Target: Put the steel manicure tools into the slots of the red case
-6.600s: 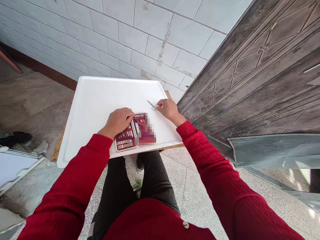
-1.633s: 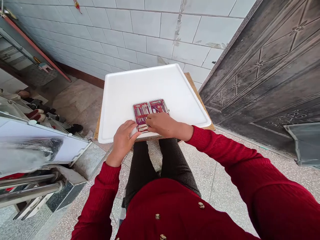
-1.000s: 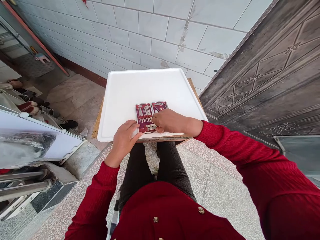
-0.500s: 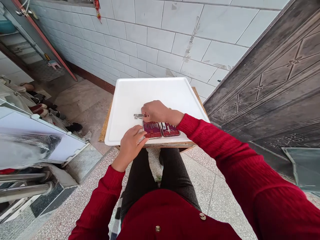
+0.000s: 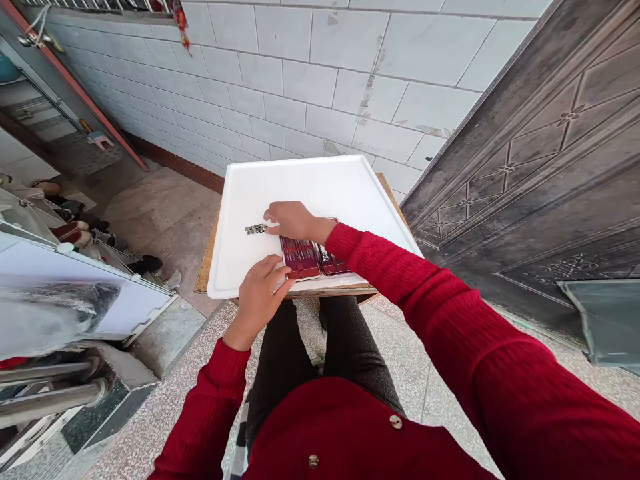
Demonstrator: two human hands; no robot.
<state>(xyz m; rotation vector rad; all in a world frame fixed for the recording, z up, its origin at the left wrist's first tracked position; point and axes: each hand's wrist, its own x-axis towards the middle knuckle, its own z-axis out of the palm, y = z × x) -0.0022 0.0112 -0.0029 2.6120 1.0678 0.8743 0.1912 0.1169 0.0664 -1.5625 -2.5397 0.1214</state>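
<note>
An open dark-red manicure case lies on a white tray, with slim metal tools in its left half. Its right half is partly hidden under my right forearm. My left hand holds the case's near left corner between thumb and fingers. Above the case, my right hand is closed, thumb and fingers at the right end of silver nail clippers. The clippers point left, low over the tray or touching it; I cannot tell which.
The tray sits on a wooden stand against a white tiled wall. A dark patterned metal door is to the right. Shoes and a white panelled rack stand at the left.
My right hand has moved left with the nail clippers, showing more of the case. My left hand stays at the case's corner. The camera view has shifted slightly.
</note>
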